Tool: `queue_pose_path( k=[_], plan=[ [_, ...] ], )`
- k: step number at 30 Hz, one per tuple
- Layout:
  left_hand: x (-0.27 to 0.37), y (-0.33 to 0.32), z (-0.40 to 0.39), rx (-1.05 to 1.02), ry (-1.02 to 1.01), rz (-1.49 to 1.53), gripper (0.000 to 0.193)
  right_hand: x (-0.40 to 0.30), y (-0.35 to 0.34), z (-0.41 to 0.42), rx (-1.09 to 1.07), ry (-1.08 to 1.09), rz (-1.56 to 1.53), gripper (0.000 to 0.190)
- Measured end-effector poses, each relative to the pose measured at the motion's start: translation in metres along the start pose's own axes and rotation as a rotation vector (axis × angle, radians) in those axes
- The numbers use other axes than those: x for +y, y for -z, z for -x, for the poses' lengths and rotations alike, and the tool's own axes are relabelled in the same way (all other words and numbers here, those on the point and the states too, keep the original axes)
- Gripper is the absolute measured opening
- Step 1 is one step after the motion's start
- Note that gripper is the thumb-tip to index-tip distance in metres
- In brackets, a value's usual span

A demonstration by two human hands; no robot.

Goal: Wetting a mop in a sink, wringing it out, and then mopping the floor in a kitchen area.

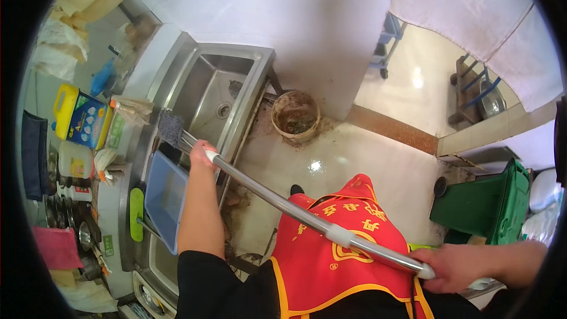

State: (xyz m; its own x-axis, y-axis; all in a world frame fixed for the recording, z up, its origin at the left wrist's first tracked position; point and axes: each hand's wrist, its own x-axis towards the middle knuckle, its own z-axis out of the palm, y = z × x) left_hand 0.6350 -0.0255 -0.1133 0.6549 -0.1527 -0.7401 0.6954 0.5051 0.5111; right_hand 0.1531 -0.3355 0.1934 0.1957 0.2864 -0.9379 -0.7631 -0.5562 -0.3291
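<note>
A long metal mop pole (pixel 274 197) slants across my body, from the sink side down to the right. My left hand (pixel 203 154) grips it near its grey fabric head (pixel 171 129). My right hand (pixel 443 266) is closed around the white-capped far end. The mop head is at the edge of the stainless steel sink (pixel 201 93), close to the wall ledge; whether it touches the metal is hard to tell. Below my left hand, a blue plastic bin (pixel 166 204) rests tilted on the sink unit, beside a green-headed squeegee or brush (pixel 137 215).
A dirty bucket (pixel 296 116) with dark waste stands on the stained floor beyond the sink. A green wheeled bin (pixel 478 201) is at my right. A yellow detergent jug (pixel 84 117) and cloths line the ledge. Beyond a cloth curtain (pixel 465 13), a doorway shows a cart (pixel 385 44).
</note>
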Motion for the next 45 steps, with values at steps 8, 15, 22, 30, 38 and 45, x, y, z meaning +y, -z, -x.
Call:
queue_pose_path(
  k=[8, 15, 22, 30, 38, 45],
  plan=[
    [-0.109, -0.038, 0.094, 0.119, -0.165, -0.167, 0.016, 0.008, 0.009, -0.035, 0.164, 0.144, 0.104, 0.043],
    [-0.198, -0.08, 0.247, 0.077, -0.122, -0.19, 0.023, 0.006, 0.015, -0.036, 0.069, 0.133, 0.022, 0.041],
    [-0.145, -0.06, 0.21, -0.005, 0.07, -0.022, 0.025, 0.007, 0.005, -0.026, -0.006, 0.156, -0.032, 0.042],
    [-0.014, -0.003, 0.076, -0.015, -0.002, -0.013, 0.03, 0.001, -0.005, -0.006, 0.053, 0.162, 0.166, 0.044],
    [0.083, 0.013, -0.032, -0.116, -0.029, -0.071, 0.033, 0.03, -0.05, 0.042, 0.038, -0.11, 0.086, 0.047],
    [0.082, 0.039, -0.038, 0.0, 0.027, -0.12, 0.033, 0.025, -0.037, 0.03, 0.01, -0.04, 0.081, 0.051]
  ],
)
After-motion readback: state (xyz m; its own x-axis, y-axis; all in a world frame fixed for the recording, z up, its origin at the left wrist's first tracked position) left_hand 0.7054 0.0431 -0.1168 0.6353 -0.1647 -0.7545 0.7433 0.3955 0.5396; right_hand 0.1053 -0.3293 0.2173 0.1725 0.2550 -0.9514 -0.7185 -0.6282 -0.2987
